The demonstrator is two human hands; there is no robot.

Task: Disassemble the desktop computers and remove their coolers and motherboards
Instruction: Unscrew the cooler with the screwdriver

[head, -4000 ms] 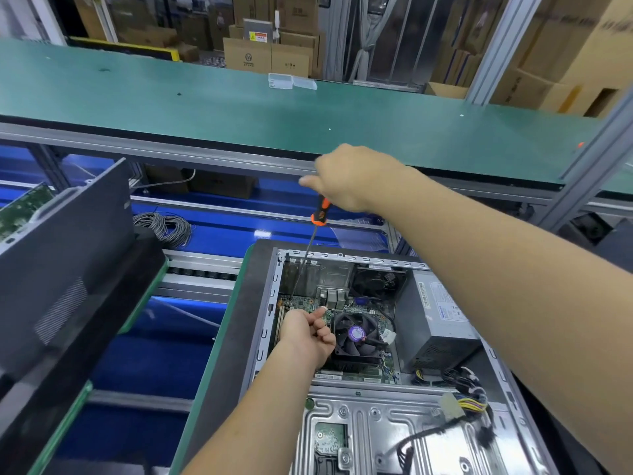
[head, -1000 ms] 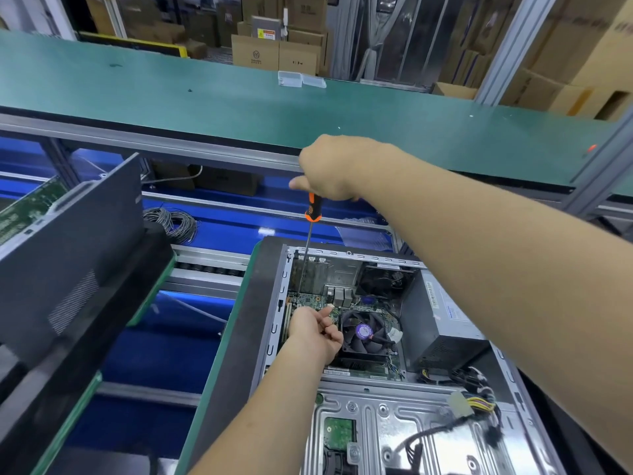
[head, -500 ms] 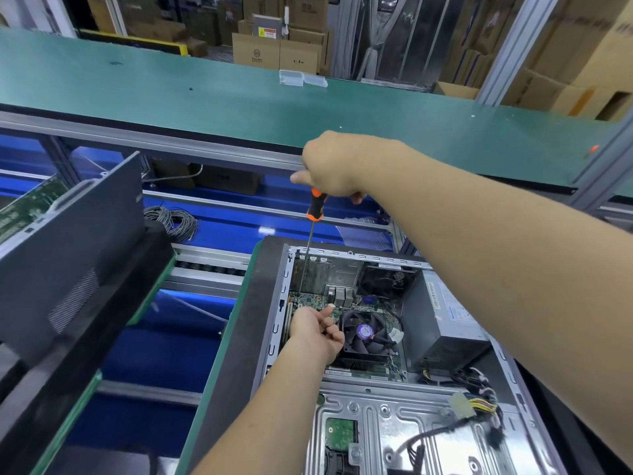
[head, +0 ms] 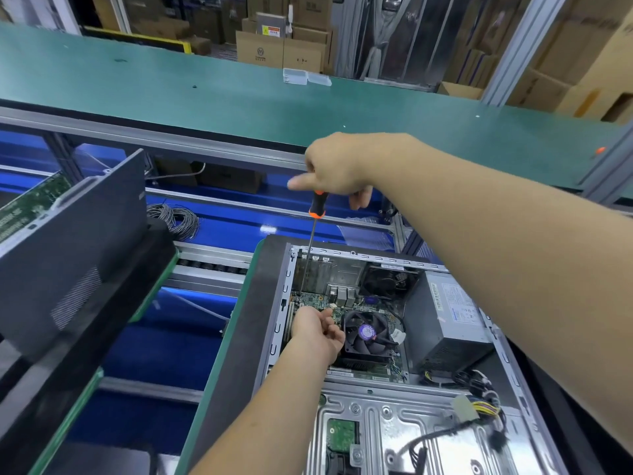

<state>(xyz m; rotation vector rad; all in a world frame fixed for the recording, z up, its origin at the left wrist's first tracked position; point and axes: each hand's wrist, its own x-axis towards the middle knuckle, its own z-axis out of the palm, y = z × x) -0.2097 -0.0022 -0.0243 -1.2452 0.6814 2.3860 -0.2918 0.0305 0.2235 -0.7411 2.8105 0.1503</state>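
Observation:
An open desktop case (head: 274, 303) lies on its side before me. Inside it sits a green motherboard (head: 317, 298) with a black cooler fan (head: 368, 332) on top. My right hand (head: 334, 166) grips the orange and black handle of a long screwdriver (head: 315, 209), held upright. Its shaft runs down to the board's far left corner. My left hand (head: 317, 332) rests inside the case on the board, left of the cooler, its fingers curled; what they hold is hidden.
A grey power supply (head: 448, 317) fills the case's right side, with loose cables (head: 479, 402) in front of it. Another dark computer case (head: 68, 241) stands at the left. A green conveyor belt (head: 205, 97) runs across the back, carrying a clear plastic box (head: 305, 77).
My right hand shifted slightly on the screwdriver handle, with a finger now sticking out to the left. The left hand stays in place on the board.

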